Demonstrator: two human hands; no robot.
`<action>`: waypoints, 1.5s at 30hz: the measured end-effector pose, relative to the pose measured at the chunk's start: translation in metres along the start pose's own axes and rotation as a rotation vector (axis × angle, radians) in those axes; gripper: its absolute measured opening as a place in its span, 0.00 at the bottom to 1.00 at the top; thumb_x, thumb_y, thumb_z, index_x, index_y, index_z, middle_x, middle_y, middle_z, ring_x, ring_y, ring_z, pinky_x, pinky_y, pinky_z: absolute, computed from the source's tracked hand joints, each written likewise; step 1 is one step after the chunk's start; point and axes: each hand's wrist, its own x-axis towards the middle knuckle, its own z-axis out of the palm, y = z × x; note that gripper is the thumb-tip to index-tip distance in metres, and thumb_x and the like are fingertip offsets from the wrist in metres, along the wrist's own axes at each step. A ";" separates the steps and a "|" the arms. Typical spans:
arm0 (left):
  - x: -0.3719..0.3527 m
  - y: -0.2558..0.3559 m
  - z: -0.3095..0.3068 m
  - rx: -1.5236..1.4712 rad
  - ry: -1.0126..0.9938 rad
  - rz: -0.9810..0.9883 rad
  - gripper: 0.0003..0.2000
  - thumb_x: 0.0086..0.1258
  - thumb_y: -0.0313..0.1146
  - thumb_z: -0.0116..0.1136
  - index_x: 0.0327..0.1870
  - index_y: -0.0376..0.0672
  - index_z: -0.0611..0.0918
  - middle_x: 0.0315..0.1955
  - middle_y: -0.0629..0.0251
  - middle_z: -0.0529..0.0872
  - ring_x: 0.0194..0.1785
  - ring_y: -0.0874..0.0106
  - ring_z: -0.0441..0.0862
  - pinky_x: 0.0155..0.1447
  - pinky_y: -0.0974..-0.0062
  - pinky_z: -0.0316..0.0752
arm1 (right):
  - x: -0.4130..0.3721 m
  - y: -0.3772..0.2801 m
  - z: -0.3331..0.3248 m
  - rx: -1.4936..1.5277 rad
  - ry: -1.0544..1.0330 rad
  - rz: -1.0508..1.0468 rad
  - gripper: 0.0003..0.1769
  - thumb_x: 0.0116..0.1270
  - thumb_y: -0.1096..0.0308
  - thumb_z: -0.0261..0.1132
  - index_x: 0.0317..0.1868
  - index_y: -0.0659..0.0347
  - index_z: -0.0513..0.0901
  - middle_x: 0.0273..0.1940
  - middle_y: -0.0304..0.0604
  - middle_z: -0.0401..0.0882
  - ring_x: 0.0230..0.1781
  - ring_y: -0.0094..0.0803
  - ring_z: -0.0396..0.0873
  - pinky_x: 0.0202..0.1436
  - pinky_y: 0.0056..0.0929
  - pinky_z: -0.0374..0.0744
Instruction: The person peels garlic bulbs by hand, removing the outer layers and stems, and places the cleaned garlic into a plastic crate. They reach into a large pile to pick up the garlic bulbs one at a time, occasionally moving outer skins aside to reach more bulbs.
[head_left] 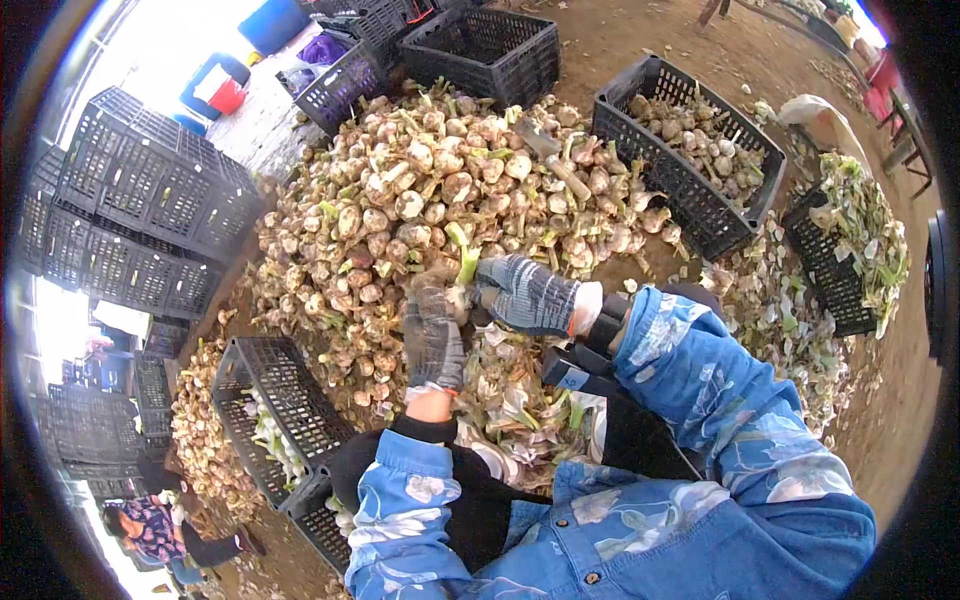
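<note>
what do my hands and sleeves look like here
The left hand and right hand wear soiled grey knit gloves with orange edging. The blue sleeves have pale flowers; a black cuff shows at the left wrist, a black band at the right.

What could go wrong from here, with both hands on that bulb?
Risks I see:
1. The green-stemmed bulb sits between the left hand and right hand, both gloved; it might slip and get lost in the husks just below.
2. A flat-bladed tool lies loose on the bulb heap; a reach there could catch its edge.
3. The heap has no walls around it, so bulbs may roll off.
</note>
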 end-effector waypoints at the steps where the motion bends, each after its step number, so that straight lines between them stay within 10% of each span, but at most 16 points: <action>1: 0.001 0.003 -0.006 -0.227 -0.100 -0.431 0.22 0.69 0.51 0.38 0.41 0.41 0.77 0.32 0.64 0.81 0.32 0.73 0.77 0.37 0.77 0.72 | 0.002 0.002 0.003 -0.154 0.019 -0.058 0.08 0.56 0.70 0.56 0.32 0.67 0.76 0.25 0.56 0.76 0.26 0.48 0.77 0.28 0.38 0.74; 2: 0.003 0.006 -0.009 -0.456 -0.201 -0.859 0.21 0.68 0.54 0.39 0.38 0.45 0.78 0.30 0.68 0.80 0.29 0.76 0.75 0.32 0.80 0.72 | 0.003 -0.001 0.003 -0.154 0.013 -0.058 0.08 0.56 0.70 0.56 0.32 0.67 0.76 0.25 0.56 0.76 0.26 0.48 0.77 0.28 0.38 0.74; 6: 0.007 0.014 -0.007 -0.739 -0.149 -1.017 0.29 0.64 0.64 0.33 0.36 0.47 0.79 0.19 0.69 0.79 0.15 0.77 0.71 0.17 0.80 0.65 | 0.004 -0.007 0.008 -0.084 0.010 -0.024 0.08 0.57 0.73 0.52 0.34 0.68 0.76 0.24 0.52 0.76 0.25 0.42 0.77 0.29 0.34 0.74; 8: 0.003 0.010 0.004 -0.828 -0.131 -0.848 0.25 0.65 0.59 0.41 0.44 0.44 0.76 0.24 0.68 0.79 0.22 0.75 0.76 0.22 0.79 0.71 | 0.010 0.004 0.011 -0.059 0.122 0.070 0.09 0.57 0.72 0.53 0.34 0.68 0.76 0.23 0.53 0.76 0.24 0.42 0.77 0.28 0.34 0.73; 10: -0.002 0.006 0.007 0.172 0.024 0.175 0.23 0.65 0.51 0.50 0.52 0.43 0.69 0.29 0.67 0.78 0.27 0.73 0.78 0.28 0.77 0.74 | 0.013 0.007 0.008 -0.072 0.096 0.126 0.09 0.57 0.72 0.53 0.34 0.69 0.76 0.23 0.53 0.76 0.24 0.41 0.77 0.27 0.34 0.73; 12: 0.004 0.008 0.002 0.256 0.068 0.329 0.23 0.64 0.46 0.55 0.54 0.43 0.65 0.31 0.67 0.77 0.26 0.75 0.77 0.27 0.76 0.74 | 0.010 -0.005 0.003 -0.072 0.215 0.037 0.10 0.57 0.71 0.54 0.36 0.69 0.76 0.23 0.54 0.76 0.24 0.38 0.77 0.28 0.33 0.73; 15: 0.002 0.006 -0.003 -0.778 -0.252 -0.696 0.20 0.65 0.54 0.47 0.42 0.45 0.72 0.30 0.67 0.78 0.21 0.75 0.75 0.25 0.76 0.73 | 0.009 0.005 0.007 -0.042 0.274 -0.046 0.11 0.56 0.71 0.54 0.36 0.69 0.76 0.23 0.54 0.76 0.23 0.35 0.76 0.28 0.32 0.74; 20: -0.001 0.027 0.001 -0.561 -0.165 -0.701 0.21 0.65 0.55 0.47 0.44 0.46 0.74 0.29 0.66 0.79 0.22 0.74 0.75 0.24 0.77 0.71 | 0.008 0.001 0.003 0.044 0.235 0.138 0.10 0.58 0.70 0.53 0.36 0.69 0.75 0.23 0.49 0.76 0.23 0.33 0.75 0.27 0.32 0.74; 23: -0.004 0.028 0.011 -0.207 -0.057 -0.134 0.16 0.64 0.45 0.54 0.45 0.44 0.76 0.29 0.66 0.80 0.31 0.77 0.77 0.32 0.80 0.72 | 0.011 0.008 0.011 -0.009 0.328 0.039 0.11 0.60 0.68 0.53 0.36 0.69 0.75 0.25 0.45 0.76 0.25 0.29 0.74 0.29 0.30 0.73; 27: 0.003 0.020 -0.006 -0.949 -0.373 -0.706 0.17 0.66 0.46 0.50 0.45 0.43 0.76 0.32 0.67 0.80 0.31 0.75 0.79 0.31 0.80 0.75 | 0.006 -0.003 -0.004 0.360 0.171 0.260 0.12 0.64 0.67 0.52 0.39 0.69 0.75 0.27 0.38 0.75 0.28 0.22 0.70 0.30 0.26 0.72; 32: 0.001 0.027 -0.001 -0.665 -0.245 -0.681 0.16 0.66 0.45 0.51 0.47 0.43 0.74 0.34 0.65 0.80 0.34 0.73 0.80 0.33 0.79 0.76 | 0.009 0.012 0.004 0.245 0.231 0.189 0.12 0.64 0.67 0.52 0.39 0.69 0.75 0.29 0.38 0.76 0.29 0.23 0.71 0.32 0.26 0.72; 35: 0.001 0.028 -0.001 -0.713 -0.238 -0.521 0.18 0.65 0.43 0.54 0.49 0.39 0.74 0.42 0.63 0.79 0.41 0.68 0.79 0.46 0.73 0.77 | 0.005 0.009 0.003 0.429 0.182 0.248 0.12 0.60 0.68 0.52 0.37 0.68 0.77 0.28 0.54 0.77 0.27 0.40 0.75 0.32 0.34 0.73; 38: 0.004 0.027 -0.008 -0.839 -0.274 -0.574 0.17 0.66 0.44 0.53 0.48 0.42 0.74 0.41 0.65 0.80 0.41 0.70 0.77 0.45 0.74 0.75 | 0.014 0.059 0.009 0.046 0.136 -0.274 0.13 0.63 0.66 0.51 0.39 0.68 0.76 0.31 0.46 0.79 0.30 0.29 0.75 0.34 0.28 0.73; 41: 0.006 0.017 -0.008 -0.827 -0.270 -0.659 0.16 0.66 0.46 0.51 0.47 0.44 0.75 0.39 0.66 0.79 0.39 0.71 0.76 0.42 0.76 0.74 | 0.005 0.006 0.005 0.520 0.188 0.200 0.11 0.65 0.67 0.51 0.41 0.65 0.75 0.32 0.35 0.76 0.29 0.21 0.73 0.34 0.21 0.74; 45: 0.008 0.010 -0.005 -0.697 -0.096 -0.694 0.17 0.66 0.52 0.47 0.44 0.50 0.77 0.33 0.69 0.79 0.34 0.73 0.76 0.35 0.76 0.73 | -0.001 0.001 0.016 0.589 0.138 0.161 0.13 0.65 0.67 0.51 0.45 0.66 0.74 0.32 0.36 0.76 0.29 0.21 0.73 0.33 0.20 0.74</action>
